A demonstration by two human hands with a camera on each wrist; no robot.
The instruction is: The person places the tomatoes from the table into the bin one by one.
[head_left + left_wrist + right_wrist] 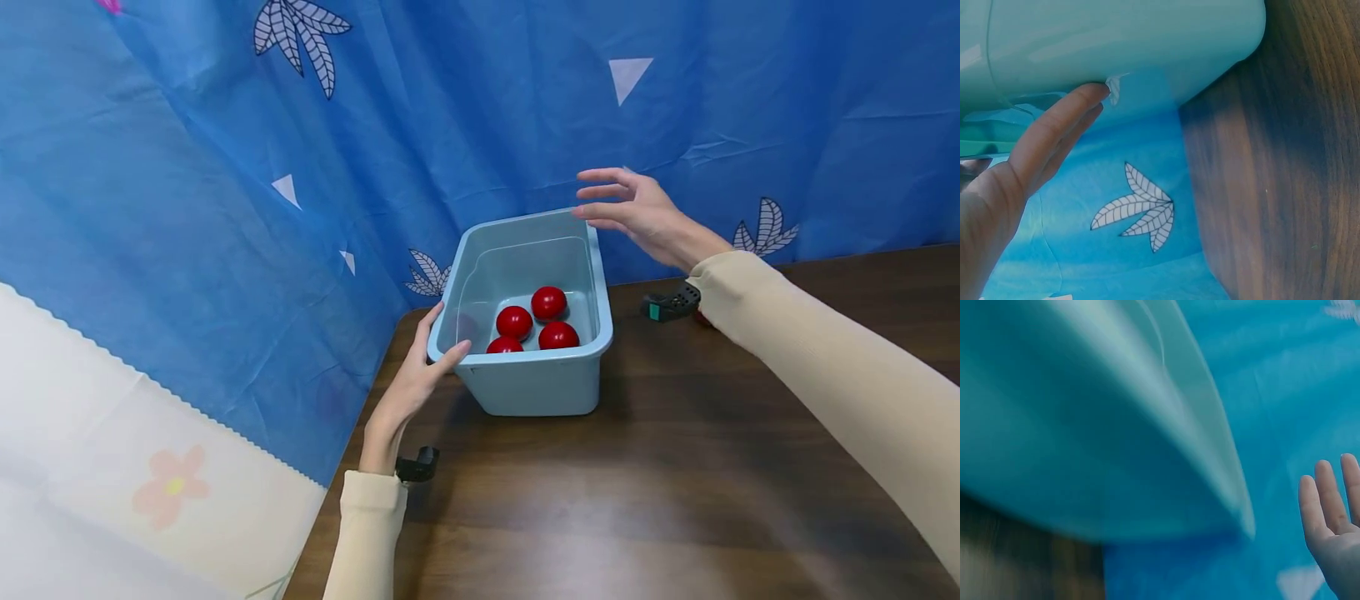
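Note:
A light blue plastic bin [528, 383] stands on the table, with several glossy red balls [550, 303] lying on its bottom. My left hand [408, 379] holds the bin's near left corner, thumb over the rim and fingers along the outer wall. In the left wrist view, straight fingers [1060, 128] lie against the outside of the bin [1122, 37]. Above the bin's far right corner is my right hand [637, 212], fingers spread, holding nothing. The right wrist view shows that hand [1335, 531] apart from the bin's wall [1085, 437].
A blue curtain [480, 108] with leaf prints hangs right behind the bin. The dark wooden table [570, 508] reaches forward and right. Part of a red object [702, 318] shows behind my right wrist. A pale cloth [97, 433] hangs at the left.

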